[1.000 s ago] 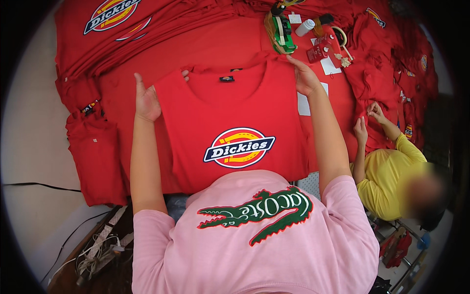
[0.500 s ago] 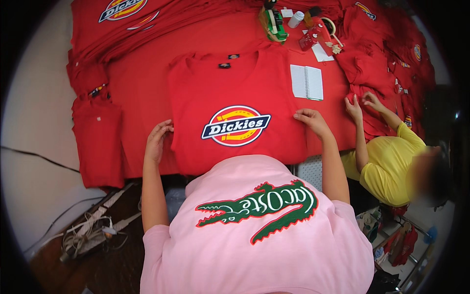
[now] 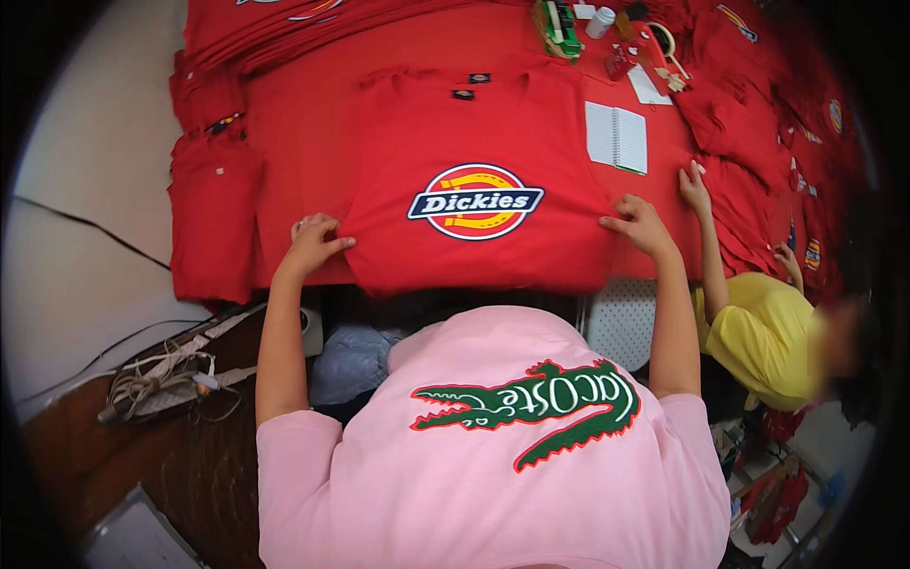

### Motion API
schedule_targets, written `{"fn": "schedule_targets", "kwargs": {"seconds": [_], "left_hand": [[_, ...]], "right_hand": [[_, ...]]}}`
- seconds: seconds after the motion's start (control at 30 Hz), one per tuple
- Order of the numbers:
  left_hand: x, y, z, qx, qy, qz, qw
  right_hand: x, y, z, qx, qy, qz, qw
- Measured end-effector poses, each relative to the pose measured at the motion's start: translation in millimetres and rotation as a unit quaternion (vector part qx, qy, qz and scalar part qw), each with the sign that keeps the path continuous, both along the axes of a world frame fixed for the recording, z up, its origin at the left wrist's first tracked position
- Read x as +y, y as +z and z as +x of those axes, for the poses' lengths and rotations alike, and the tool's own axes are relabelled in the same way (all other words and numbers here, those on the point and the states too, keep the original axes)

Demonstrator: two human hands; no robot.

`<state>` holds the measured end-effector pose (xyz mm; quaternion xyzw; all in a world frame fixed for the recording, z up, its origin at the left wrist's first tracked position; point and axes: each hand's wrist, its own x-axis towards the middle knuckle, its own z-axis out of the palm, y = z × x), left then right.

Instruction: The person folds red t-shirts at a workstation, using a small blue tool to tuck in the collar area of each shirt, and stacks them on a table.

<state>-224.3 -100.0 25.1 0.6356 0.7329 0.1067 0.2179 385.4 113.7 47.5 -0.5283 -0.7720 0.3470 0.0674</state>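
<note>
A red T-shirt [image 3: 455,261] lies front up at the near edge of the table, with an oval red, yellow and navy print on its chest. Its sleeves are out of sight, and two small dark labels show at the neckline. My left hand [image 3: 316,244] pinches the shirt's left side, low down near the hem. On the opposite side, at about the same height, my right hand [image 3: 640,228] has its thumb and fingers closed on the fabric. Between the two hands the cloth is stretched fairly flat.
Red garments are piled at the far left, down the left edge [image 3: 216,218] and along the right. Beyond my right hand lies a spiral notebook [image 3: 616,137], with a green tape dispenser [image 3: 559,33] farther back. A co-worker in yellow [image 3: 758,337] handles red cloth at right.
Both hands have closed more firmly on the shirt's sides, and its lower edge has drawn out wider. My body has leaned back from the table. The co-worker's hands have moved apart.
</note>
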Motion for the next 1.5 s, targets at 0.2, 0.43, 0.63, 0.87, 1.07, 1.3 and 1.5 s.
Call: {"fn": "schedule_targets", "kwargs": {"seconds": [0.2,0.43,0.63,0.87,1.07,1.3,1.5], "left_hand": [[7.5,0.3,-8.6,-0.236,0.124,-0.19,0.945],[-21.2,-8.2,20.7,-0.435,0.229,-0.13,0.861],[-29.9,-23.4,17.4,-0.479,0.278,-0.044,0.832],[-78.9,-43.7,32.3,-0.485,0.363,-0.128,0.785],[-103.3,-29.0,91.1,-0.494,0.37,0.031,0.786],[-114.2,-43.2,75.2,-0.454,0.347,0.006,0.82],[-72.4,-30.2,101.1,-0.114,0.304,0.157,0.932]], "right_hand": [[-14.3,-31.1,18.3,0.064,-0.091,-0.092,0.99],[-46.1,-25.6,10.2,0.136,-0.098,-0.141,0.976],[-45.4,-39.8,14.0,0.316,-0.149,-0.139,0.927],[-84.8,-41.8,0.2,0.262,-0.288,-0.18,0.904],[-136.6,-35.7,8.1,0.374,-0.29,-0.19,0.86],[-123.8,-42.0,40.9,0.238,-0.279,-0.226,0.903],[-92.0,-4.1,-26.7,0.03,-0.205,0.207,0.956]]}}
